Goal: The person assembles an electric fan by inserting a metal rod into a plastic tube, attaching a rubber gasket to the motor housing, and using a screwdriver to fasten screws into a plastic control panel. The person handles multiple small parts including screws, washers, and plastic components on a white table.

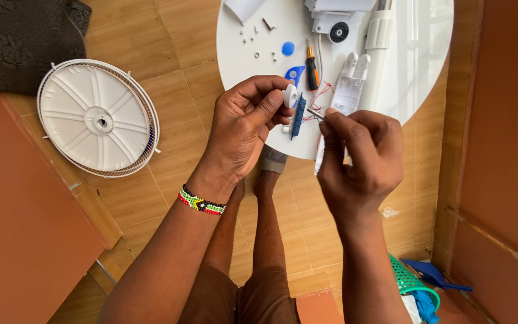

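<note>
Both my forearms are reaching up from the bottom edge, with my bare legs and one foot showing between them on the tan tiled floor [181, 36]. On my left wrist I am wearing a beaded bracelet [202, 204] in red, green, black and yellow. My left hand [244, 129] is closing its thumb and forefinger around a small white knob [291, 95], and a narrow blue circuit strip [298, 116] is hanging just below that knob, against my fingers. Thin red wires [321, 96] are looping from the strip toward a white plastic housing piece [349, 90] lying just beyond my right hand. My right hand [361, 159] is pinching a thin metal tool [315, 113] by its shaft, its tip pointing left toward the blue strip; I cannot tell whether the tip is touching it.

Beyond both hands a round white fan base [253, 66] is lying on the floor, serving as a tray. On it, past my left fingertips, I am seeing scattered small screws [250, 36], a blue round cap [288, 48], and an orange-handled screwdriver [312, 69]. A white fan pole [378, 54] is lying across it above my right hand. Far to the left of my left hand a white fan grille [98, 117] is resting flat on the tiles.
</note>
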